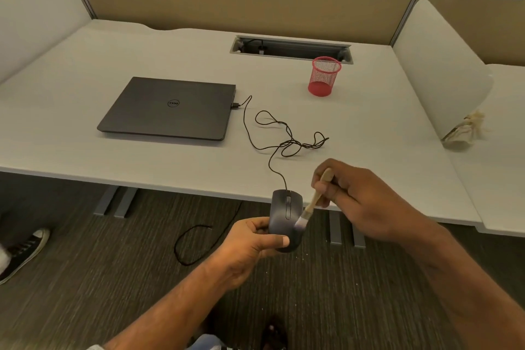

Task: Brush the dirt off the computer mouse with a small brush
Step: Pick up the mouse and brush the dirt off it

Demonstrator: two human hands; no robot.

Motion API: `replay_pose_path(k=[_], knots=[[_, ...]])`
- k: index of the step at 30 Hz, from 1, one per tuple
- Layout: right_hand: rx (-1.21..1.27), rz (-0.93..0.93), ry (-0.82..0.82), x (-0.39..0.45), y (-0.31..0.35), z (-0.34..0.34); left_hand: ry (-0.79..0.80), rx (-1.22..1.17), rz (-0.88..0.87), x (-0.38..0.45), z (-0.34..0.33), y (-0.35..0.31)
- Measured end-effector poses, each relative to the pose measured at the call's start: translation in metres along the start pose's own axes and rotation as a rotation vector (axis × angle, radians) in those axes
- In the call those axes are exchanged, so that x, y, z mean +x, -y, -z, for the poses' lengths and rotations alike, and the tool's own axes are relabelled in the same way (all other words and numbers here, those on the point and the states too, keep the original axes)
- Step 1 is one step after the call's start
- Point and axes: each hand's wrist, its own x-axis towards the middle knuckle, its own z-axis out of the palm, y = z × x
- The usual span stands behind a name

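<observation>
Head view shows the brushing step itself under way. The left hand (250,247) grips the computer mouse (285,217) from its left side and rear, thumb lying across the palm rest, and holds it up in the air just past the near edge of the desk (85,133), over the carpet. The right hand (360,202) is closed around the wooden handle of the small brush (312,202), pinching it pencil-fashion, with the bristles touching the right flank of the mouse beside the wheel.

The mouse is black, matte and smooth-shelled, its buttons pointing away from the person. Its cord (272,148) runs up from the nose, lies in loose tangled loops on the desk and ends at the side of the closed laptop (167,108). Dirt on the shell is too fine to make out here; a few pale specks lie on the carpet below.

As a judgement, the task is midway. The next move calls for short, light strokes away from the body, then a turn of the mouse in the left hand so the bristles reach the wheel slot and the far side, with slack kept in the cord.
</observation>
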Motion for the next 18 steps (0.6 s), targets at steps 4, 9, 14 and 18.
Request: replay_pose_path(k=[4,9,14,18], knots=[[0.059,0.011,-0.157,0.004,-0.006,-0.003,-0.011,0.001,0.008,0.002,-0.004,-0.003],[-0.031,0.017,-0.247,0.009,-0.019,-0.02,-0.021,0.023,0.005,0.003,-0.007,-0.004],[-0.033,0.04,-0.422,0.013,-0.027,-0.017,-0.004,0.046,-0.005,0.003,-0.006,-0.003],[0.063,0.004,-0.316,0.018,-0.028,-0.011,0.001,0.062,-0.004,0.005,-0.004,-0.003]])
